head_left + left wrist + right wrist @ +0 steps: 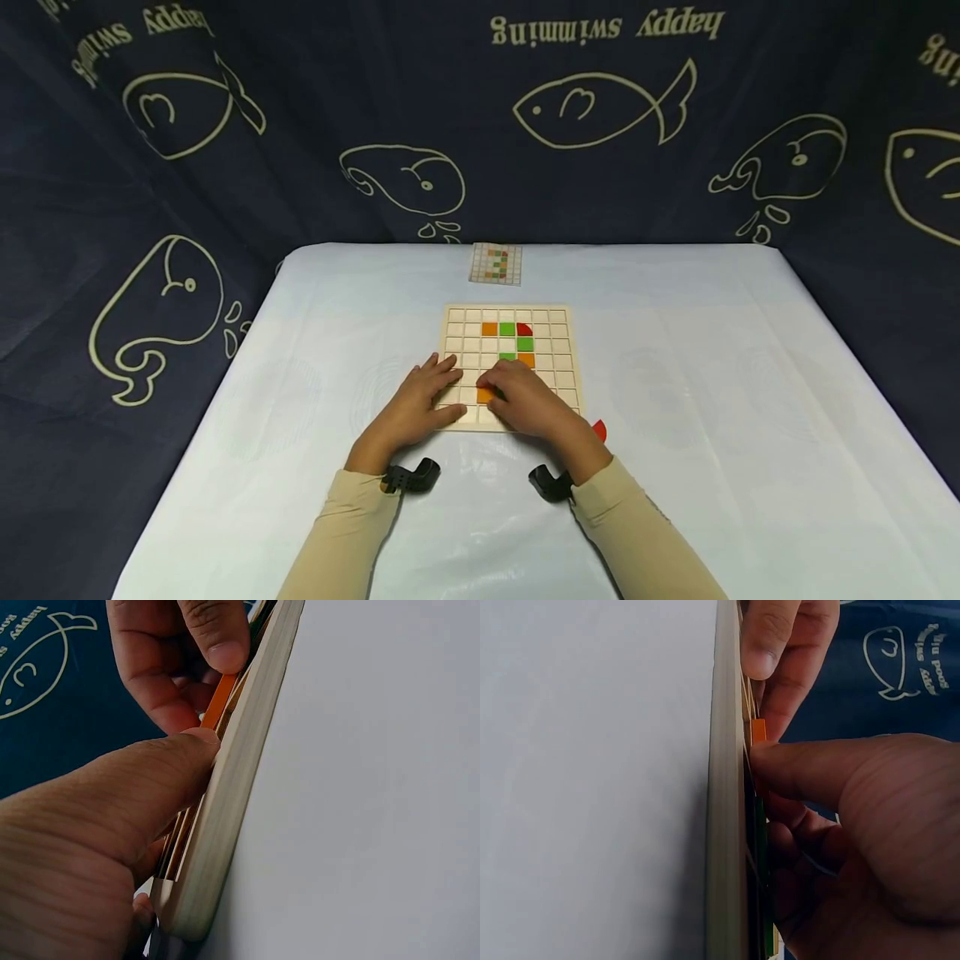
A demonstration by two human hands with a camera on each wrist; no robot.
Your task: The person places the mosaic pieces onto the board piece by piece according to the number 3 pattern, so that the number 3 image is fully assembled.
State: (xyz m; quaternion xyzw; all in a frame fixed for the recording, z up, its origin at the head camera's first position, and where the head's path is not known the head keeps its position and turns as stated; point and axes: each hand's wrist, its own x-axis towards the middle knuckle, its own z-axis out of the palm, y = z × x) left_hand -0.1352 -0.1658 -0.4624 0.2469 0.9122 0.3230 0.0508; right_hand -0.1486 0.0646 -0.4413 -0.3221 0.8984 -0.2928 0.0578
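A wooden grid board (561, 343) lies on the table in the head view. Spread fingers of my left hand (414, 408) rest on its left side, thumb near the front edge. My right hand (528, 400) pinches an orange square tile (485, 395) at a front cell; the right wrist view shows its thumb against the orange tile (759, 730). Farther back on the grid are another orange tile (490, 329), a green tile (507, 329), a red rounded piece (524, 329), a second green tile (525, 344) and an orange tile (527, 360). My right hand partly covers one more green tile.
Behind the board lies a small card (495, 264) printed with a coloured grid pattern. A red piece (600, 430) is partly hidden by my right wrist. White cloth (712, 375) covers the table, and a dark fish-print curtain (480, 108) stands behind.
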